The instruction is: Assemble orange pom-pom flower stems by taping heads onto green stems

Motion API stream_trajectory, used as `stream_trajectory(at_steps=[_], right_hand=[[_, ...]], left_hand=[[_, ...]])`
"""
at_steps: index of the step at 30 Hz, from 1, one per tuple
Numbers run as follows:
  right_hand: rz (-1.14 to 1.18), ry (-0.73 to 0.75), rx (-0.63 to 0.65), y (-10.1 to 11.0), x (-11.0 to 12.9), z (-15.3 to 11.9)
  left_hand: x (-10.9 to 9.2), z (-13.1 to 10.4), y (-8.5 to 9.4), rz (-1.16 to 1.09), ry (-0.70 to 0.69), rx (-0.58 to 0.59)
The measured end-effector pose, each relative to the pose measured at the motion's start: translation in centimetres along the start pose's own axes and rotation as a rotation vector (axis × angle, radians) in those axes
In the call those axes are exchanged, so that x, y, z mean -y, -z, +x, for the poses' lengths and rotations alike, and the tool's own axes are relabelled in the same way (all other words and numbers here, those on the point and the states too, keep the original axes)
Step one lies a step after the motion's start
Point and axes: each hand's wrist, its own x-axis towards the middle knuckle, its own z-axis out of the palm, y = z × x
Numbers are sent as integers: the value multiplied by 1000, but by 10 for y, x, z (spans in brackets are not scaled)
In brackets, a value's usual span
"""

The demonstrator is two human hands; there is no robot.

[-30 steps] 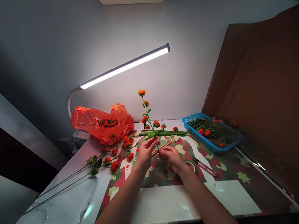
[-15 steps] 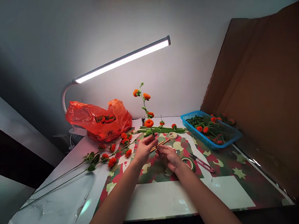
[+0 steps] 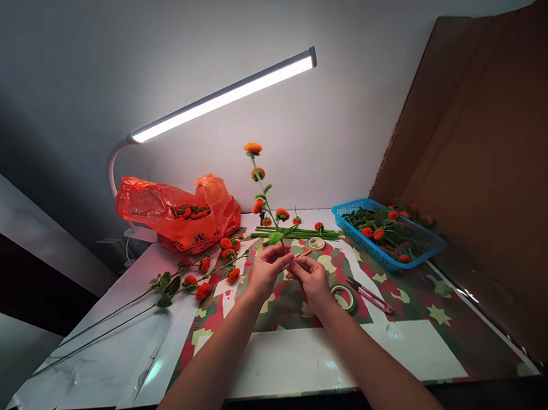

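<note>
A flower stem [image 3: 276, 236] with several fuzzy orange blooms and green leaves stands upright above my hands in the head view. My left hand [image 3: 269, 268] pinches it just below the lowest leaves. My right hand [image 3: 310, 283] is closed on the lower part of the same stem, close beside the left. Fingers hide most of the gripped length. Behind them lie thin wooden sticks [image 3: 304, 254], partly covered. A roll of green tape [image 3: 350, 301] rests near my right wrist, and a cream tape roll [image 3: 317, 244] lies farther back.
Pink-handled snips [image 3: 375, 298] lie to the right. A blue basket [image 3: 386, 261] of orange flowers stands at back right. Green stems [image 3: 300, 234] lie at the back. Finished-looking flower stems [image 3: 122, 324] lie left, before a red plastic bag [image 3: 180, 224]. A lamp [image 3: 225, 97] hangs above.
The flower stem has turned, so its blooms face differently and the top now carries an orange bloom. My right hand's fingers have curled in closer to the left hand. The view has shifted slightly.
</note>
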Motion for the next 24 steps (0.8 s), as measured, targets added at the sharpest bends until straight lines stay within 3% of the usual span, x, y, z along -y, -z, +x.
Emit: stream_trajectory(at_steps=[3,7,11,18,24], right_hand=[[-101,96,-4,-1,3,-1],[7,-86,51,0,4,0],[85,-138,28,-1,0,1],[204,-234,-6,-5,1,-3],[201,-208,24,-4,-3,-1]], left_hand=[[0,0,1,1,17,-24],[-2,1,1,-36,38,-60],[-2,2,-2,-96,46,-83],[-2,0,-2,-197,101,4],[-5,-1,-1,-204,135,75]])
